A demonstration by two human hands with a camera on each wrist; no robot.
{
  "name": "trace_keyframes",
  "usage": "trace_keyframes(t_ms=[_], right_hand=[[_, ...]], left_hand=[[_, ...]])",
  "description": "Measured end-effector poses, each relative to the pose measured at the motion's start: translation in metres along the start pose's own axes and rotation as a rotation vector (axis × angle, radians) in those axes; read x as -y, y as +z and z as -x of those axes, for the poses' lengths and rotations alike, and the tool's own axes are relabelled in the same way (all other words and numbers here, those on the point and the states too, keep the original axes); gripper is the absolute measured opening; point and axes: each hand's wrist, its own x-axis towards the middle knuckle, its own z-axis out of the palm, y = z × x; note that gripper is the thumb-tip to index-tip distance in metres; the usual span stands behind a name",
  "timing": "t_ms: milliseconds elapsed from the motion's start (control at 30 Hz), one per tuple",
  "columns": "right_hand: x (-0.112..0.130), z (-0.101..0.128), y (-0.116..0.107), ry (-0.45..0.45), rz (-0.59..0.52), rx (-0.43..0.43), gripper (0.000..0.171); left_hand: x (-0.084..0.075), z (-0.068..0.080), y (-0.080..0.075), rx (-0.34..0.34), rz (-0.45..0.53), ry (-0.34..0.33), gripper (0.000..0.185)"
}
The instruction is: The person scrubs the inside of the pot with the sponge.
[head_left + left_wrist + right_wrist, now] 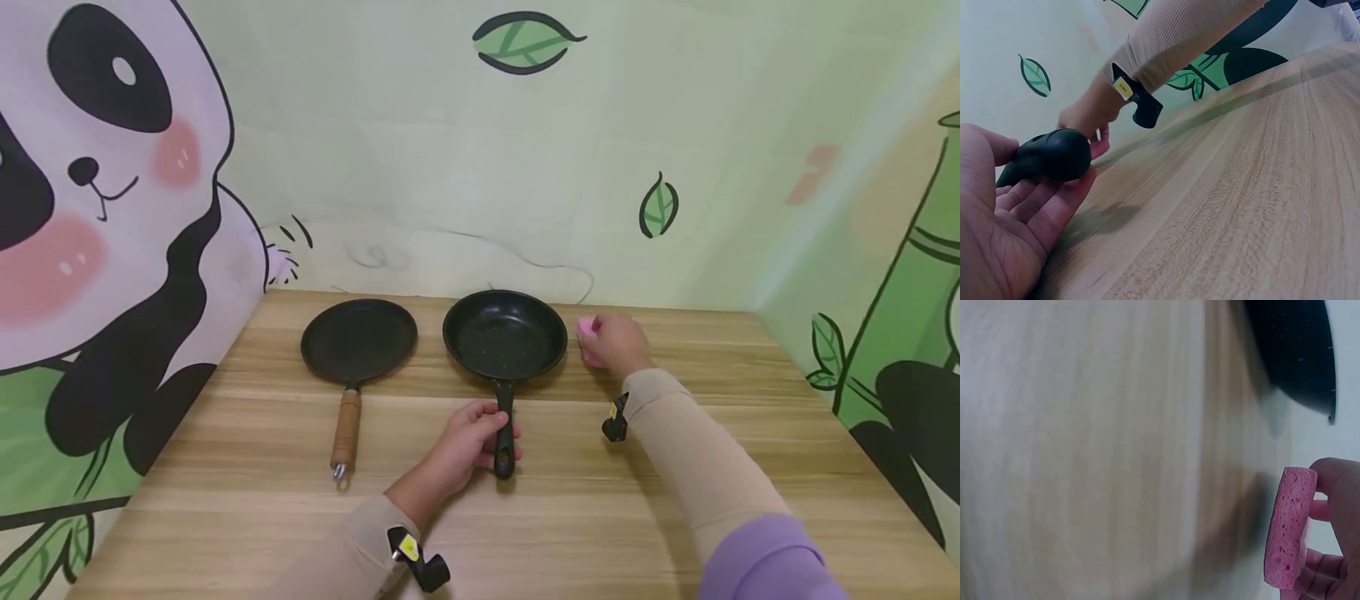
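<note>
A black frying pan [504, 335] sits near the back of the table, its handle pointing toward me. My left hand [459, 446] holds that handle [1063, 155], thumb on top and fingers underneath. To the right of the pan, my right hand [624, 343] pinches a pink sponge [1290, 528] between thumb and fingers. Small pores show on the sponge's edge in the right wrist view, and its shadow falls on the wood beside it. Part of the sponge is hidden behind the fingers in the head view.
Left of the frying pan lies a flat black crepe pan [358, 340] with a wooden handle [346, 429]. The wooden table [225, 500] meets a wall [420, 150] painted with a panda and leaves. Each wrist wears a small black camera [617, 418].
</note>
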Motion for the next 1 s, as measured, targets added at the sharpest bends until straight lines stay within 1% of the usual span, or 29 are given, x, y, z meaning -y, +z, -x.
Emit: trace_keyframes(t_ms=[167, 300, 467, 667, 867, 1000], right_hand=[[-0.004, 0.004, 0.007, 0.055, -0.016, -0.017, 0.048], [-0.003, 0.005, 0.012, 0.078, -0.038, -0.033, 0.047], [0.0, 0.004, 0.018, 0.093, -0.032, -0.04, 0.045], [0.0, 0.007, 0.017, 0.095, -0.017, -0.02, 0.044], [-0.002, 0.009, 0.015, 0.093, -0.012, 0.007, 0.045], [-0.002, 0.008, 0.013, 0.093, 0.01, 0.027, 0.05]], left_hand=[[-0.002, 0.002, 0.0, 0.014, -0.01, 0.003, 0.028], [-0.004, 0.003, -0.001, 0.005, -0.002, -0.003, 0.026], [-0.006, 0.004, -0.003, -0.009, 0.007, -0.016, 0.026], [-0.006, 0.004, -0.003, -0.001, -0.001, -0.044, 0.028], [-0.005, 0.002, -0.001, 0.016, -0.032, -0.038, 0.034], [-0.005, 0.003, 0.001, 0.012, -0.066, -0.051, 0.037]])
